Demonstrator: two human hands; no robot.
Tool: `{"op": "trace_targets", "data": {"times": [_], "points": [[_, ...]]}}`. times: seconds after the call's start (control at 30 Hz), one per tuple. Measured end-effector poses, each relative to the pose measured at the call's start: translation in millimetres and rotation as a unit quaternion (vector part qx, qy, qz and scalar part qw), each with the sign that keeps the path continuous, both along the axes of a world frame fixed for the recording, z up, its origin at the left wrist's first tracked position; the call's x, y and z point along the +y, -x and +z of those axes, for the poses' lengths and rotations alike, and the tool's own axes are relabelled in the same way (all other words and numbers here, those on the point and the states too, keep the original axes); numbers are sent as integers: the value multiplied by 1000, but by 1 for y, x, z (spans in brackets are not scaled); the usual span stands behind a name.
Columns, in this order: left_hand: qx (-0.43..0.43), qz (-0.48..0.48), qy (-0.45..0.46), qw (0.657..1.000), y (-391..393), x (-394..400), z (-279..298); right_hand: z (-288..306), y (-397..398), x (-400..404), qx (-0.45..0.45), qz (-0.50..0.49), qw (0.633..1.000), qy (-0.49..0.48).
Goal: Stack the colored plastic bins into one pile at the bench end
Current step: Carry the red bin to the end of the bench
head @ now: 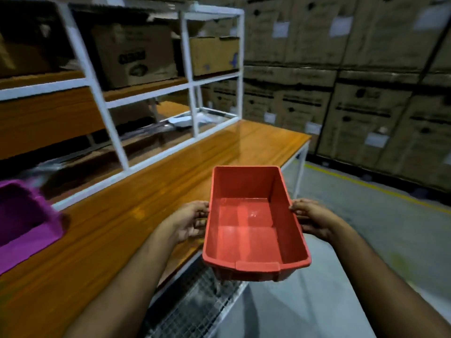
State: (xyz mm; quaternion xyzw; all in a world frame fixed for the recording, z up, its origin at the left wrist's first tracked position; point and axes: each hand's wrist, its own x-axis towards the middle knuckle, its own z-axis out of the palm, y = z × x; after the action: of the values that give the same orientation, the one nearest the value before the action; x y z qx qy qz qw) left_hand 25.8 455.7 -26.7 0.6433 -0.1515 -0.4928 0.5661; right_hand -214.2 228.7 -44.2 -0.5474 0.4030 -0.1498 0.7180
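I hold an empty red plastic bin (253,223) in the air over the front edge of the wooden bench (136,211). My left hand (190,220) grips its left long wall and my right hand (310,218) grips its right long wall. The bin is upright with its open top facing me. A purple bin (22,220) sits on the bench at the far left, partly cut off by the frame edge. The far end of the bench (275,140) lies ahead of the red bin.
A white metal shelf frame (117,145) with cardboard boxes (134,54) stands along the back of the bench. Stacked cardboard cartons (353,76) form a wall beyond the bench end. A grey floor with a yellow line (380,189) lies to the right. Wire mesh (200,303) is under the bench.
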Motion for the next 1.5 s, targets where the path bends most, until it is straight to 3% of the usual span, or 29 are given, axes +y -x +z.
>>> {"op": "trace_targets", "data": {"times": [0.4, 0.67, 1.1, 1.37, 1.5], "points": [[-31, -189, 0, 981, 155, -320, 2, 1, 215, -195, -5, -214, 977, 6], [-24, -206, 17, 978, 193, -467, 2, 17, 251, -324, 12, -259, 966, 25], [22, -137, 39, 990, 90, -687, 18, 34, 135, -580, -10, -213, 976, 47], [-48, -42, 40, 997, -11, -738, 45, 60, 0, -704, -60, -96, 992, 62], [-34, 37, 47, 998, -54, -741, 48, 60, -79, -752, -70, -7, 995, 64]]}}
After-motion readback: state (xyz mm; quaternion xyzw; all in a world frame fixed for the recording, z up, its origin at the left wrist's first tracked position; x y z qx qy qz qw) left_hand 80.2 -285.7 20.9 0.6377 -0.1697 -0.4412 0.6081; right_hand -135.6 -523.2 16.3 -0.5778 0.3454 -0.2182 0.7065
